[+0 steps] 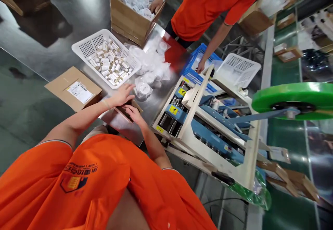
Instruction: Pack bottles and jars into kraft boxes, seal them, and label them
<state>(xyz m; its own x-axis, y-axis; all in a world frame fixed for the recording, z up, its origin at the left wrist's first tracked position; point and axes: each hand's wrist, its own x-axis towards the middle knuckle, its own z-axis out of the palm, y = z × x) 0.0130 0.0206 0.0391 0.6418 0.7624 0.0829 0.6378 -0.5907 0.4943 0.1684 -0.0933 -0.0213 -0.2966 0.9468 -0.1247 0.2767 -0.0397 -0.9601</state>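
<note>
A small brown cardboard box (136, 105) lies at the near edge of the steel table, partly covered by my hands. My left hand (121, 96) reaches over its far left side, fingers stretched out and apart. My right hand (134, 113) rests at its near right side, fingers extended along the cardboard. Beyond my left hand is a white perforated basket (80, 47) with many small white-and-gold cylinders. Clear plastic bags holding round white pieces (144, 88) lie just past the box. Left of my arm sits a larger carton (63, 87) with a white label.
A co-worker in an orange shirt (194, 11) reaches into a big carton (127, 23) of bagged round pieces and toward a blue crate (191, 68). A taping machine (203, 119) with a green tape roll (291, 88) stands at right, beside a green conveyor (281, 136) carrying boxes.
</note>
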